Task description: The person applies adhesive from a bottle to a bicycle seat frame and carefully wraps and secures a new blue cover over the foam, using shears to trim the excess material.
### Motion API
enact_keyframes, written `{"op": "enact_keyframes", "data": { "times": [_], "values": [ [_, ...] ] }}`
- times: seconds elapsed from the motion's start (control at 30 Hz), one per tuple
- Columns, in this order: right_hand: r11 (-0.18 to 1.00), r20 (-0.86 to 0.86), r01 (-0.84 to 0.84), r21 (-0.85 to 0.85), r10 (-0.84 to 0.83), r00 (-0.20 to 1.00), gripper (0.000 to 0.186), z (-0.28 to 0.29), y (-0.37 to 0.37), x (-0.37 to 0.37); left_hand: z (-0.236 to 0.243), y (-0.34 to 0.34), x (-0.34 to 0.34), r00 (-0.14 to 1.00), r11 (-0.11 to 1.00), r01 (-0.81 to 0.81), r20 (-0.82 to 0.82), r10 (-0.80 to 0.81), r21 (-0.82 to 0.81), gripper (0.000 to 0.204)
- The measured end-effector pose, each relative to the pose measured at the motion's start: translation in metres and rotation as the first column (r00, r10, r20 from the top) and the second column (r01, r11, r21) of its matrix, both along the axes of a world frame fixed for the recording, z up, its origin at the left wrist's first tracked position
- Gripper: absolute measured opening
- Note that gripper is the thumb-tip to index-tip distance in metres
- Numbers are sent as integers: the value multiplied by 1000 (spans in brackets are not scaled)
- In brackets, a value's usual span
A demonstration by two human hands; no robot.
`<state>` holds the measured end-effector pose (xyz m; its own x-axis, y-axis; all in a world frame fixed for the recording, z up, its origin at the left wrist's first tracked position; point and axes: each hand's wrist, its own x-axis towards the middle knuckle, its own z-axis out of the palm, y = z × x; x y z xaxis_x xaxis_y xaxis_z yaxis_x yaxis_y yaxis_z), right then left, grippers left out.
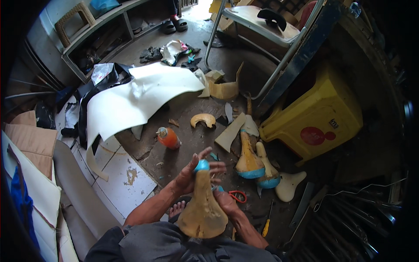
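A worn tan bicycle saddle (203,207) rests against my lap, its narrow nose pointing away from me and capped in light blue. My left hand (187,174) holds it round the nose, the fingers partly spread behind and slightly blurred. My right hand (227,204) is closed beside the saddle's right edge on a tool with a red loop handle (238,196), apparently scissors; its blades are hidden. Right of my hands, two more tan saddles (248,156) (263,162) with blue rear edges lie on the floor, near a plain cream saddle-shaped piece (290,186).
An orange bottle (168,138) stands ahead of my hands. A large white sheet (139,94) spreads at the far left. To the right are a yellow plastic stool (314,118) lying over, a yellow-handled screwdriver (266,228) and dark metal rods (358,222). A folding chair (262,24) stands beyond.
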<state>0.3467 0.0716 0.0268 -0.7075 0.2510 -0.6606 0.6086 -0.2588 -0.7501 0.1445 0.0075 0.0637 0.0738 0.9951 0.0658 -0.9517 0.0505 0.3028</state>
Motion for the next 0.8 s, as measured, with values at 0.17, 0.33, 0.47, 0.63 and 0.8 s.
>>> {"op": "enact_keyframes", "data": {
  "times": [0.17, 0.33, 0.47, 0.63, 0.8],
  "values": [
    [921, 8, 306, -241, -313, 950, 64, 58, 29, -17, 6, -14, 8, 593, 936, -141, -785, -180, -321, 87],
    [690, 140, 518, -505, -527, 838, 70, 31, 32, -8, 6, -9, 7, 780, 802, -101, -547, -303, -589, 54],
    [565, 36, 447, -693, -592, 805, 75, 18, 37, 2, -21, -11, 12, 954, 747, -132, -287, -82, -651, 46],
    [634, 52, 629, -450, -685, 727, 68, 1, 46, 12, -45, -19, 12, 975, 744, -224, -146, 170, -630, 41],
    [637, -29, 742, -211, -762, 647, 51, 4, 44, 9, -95, -29, -7, 918, 700, -391, -198, 343, -598, 42]
  ]
}}
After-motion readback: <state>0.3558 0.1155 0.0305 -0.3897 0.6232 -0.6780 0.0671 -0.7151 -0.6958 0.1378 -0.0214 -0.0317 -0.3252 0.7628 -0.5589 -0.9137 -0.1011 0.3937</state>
